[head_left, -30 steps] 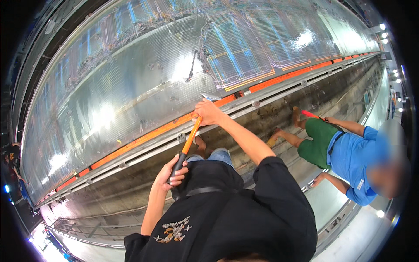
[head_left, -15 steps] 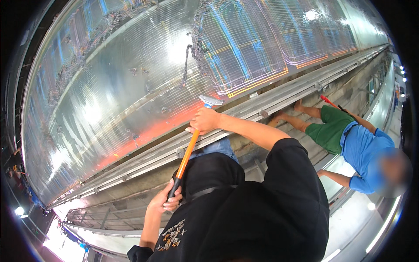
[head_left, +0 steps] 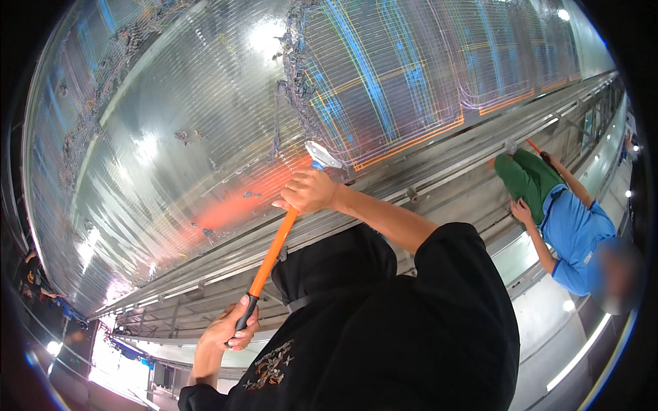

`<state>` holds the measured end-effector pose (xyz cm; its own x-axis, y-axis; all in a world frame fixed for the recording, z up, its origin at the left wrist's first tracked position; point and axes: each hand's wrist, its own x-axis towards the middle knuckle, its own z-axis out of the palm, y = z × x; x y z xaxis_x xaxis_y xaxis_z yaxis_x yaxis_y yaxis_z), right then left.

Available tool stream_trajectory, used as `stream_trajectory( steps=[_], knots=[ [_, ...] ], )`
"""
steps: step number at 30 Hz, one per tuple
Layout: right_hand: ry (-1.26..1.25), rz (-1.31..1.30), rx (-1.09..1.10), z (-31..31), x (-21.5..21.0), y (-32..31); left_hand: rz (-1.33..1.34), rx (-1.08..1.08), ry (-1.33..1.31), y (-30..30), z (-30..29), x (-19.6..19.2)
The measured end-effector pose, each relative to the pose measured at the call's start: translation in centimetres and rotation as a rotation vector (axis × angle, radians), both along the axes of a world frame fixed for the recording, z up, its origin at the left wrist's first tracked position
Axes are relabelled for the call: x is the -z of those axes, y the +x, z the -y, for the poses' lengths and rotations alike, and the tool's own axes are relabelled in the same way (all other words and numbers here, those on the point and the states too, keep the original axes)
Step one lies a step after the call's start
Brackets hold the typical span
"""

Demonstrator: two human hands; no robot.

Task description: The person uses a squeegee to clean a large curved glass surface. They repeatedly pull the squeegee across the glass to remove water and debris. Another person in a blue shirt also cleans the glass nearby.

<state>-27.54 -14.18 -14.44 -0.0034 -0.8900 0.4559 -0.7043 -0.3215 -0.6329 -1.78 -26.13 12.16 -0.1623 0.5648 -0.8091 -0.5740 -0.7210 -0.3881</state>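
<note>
Both my hands are closed around one long-handled scraper (head_left: pixel 273 250) with an orange shaft, a black grip and a wide metal blade. My left hand (head_left: pixel 229 327) wraps the black grip at the lower end. Up near the blade, my right hand (head_left: pixel 308 190) grasps the shaft just below a blue part. The blade lies at the near edge of a large glossy sheet-like surface (head_left: pixel 171 89), beside a printed pattern of blue, yellow and purple lines (head_left: pixel 384 75). Dark scraped shreds (head_left: pixel 295 82) run in a ragged ridge up from the blade.
A metal rail (head_left: pixel 439 168) runs along the surface's near edge, in front of my body. At the right, a co-worker (head_left: pixel 572 219) in a blue top and green shorts holds a red-handled tool. Loose dark scraps (head_left: pixel 181 137) lie on the bared part.
My view has shifted a little. The scraper's grip and my left hand are farther left and lower in the picture. The co-worker's legs are now folded, with a hand resting by the knee.
</note>
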Motion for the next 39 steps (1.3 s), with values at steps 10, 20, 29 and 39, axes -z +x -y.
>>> stream_trajectory(
  steps=[10, 20, 29, 39],
  knots=[
    [-0.118, 0.042, 0.021, 5.3, 1.0, -2.2, 0.101, 0.038, -0.008, -5.3, 3.8, -3.2],
    [-0.163, -0.003, -0.015, 10.6, 1.5, -3.3, 0.092, -0.006, -0.013, -3.9, 7.0, -1.5],
    [-0.203, -0.014, 0.019, 19.8, 2.1, -9.3, 0.034, -0.181, 0.020, -8.3, 14.6, -0.6],
    [-0.192, -0.167, 0.037, 34.3, 3.5, -23.1, -0.134, -0.367, -0.111, -19.9, 24.3, 4.1]
  ],
)
